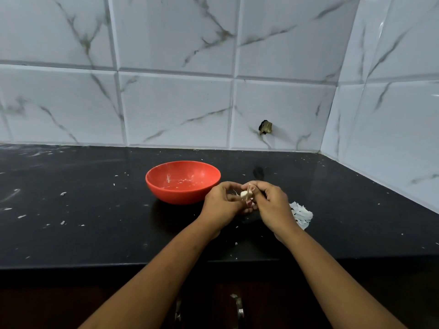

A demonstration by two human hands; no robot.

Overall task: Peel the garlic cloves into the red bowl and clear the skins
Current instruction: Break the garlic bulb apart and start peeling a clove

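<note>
The garlic clove [244, 194] is held just above the surface, between both hands, just right of the red bowl. Only a small pale part of it shows. Fingers cover the rest, and a thin strand of skin trails toward the left hand.

The left hand [223, 203] curls its fingers round the clove from the left, and the right hand [272, 202] pinches it from the right. Which fingertips actually touch it is hard to tell.

The red bowl [166, 193] stands upright on the black surface [95, 210], its inside smeared with whitish flecks. Whether any peeled clove lies in it cannot be made out.

A pile of white skins [301, 214] lies just right of the right hand, partly hidden by the wrist. Small scraps of skin dot the surface.

Behind is a marbled tile wall [175, 103] with a dark hole [265, 127]. Both forearms are cut off at the bottom edge.
</note>
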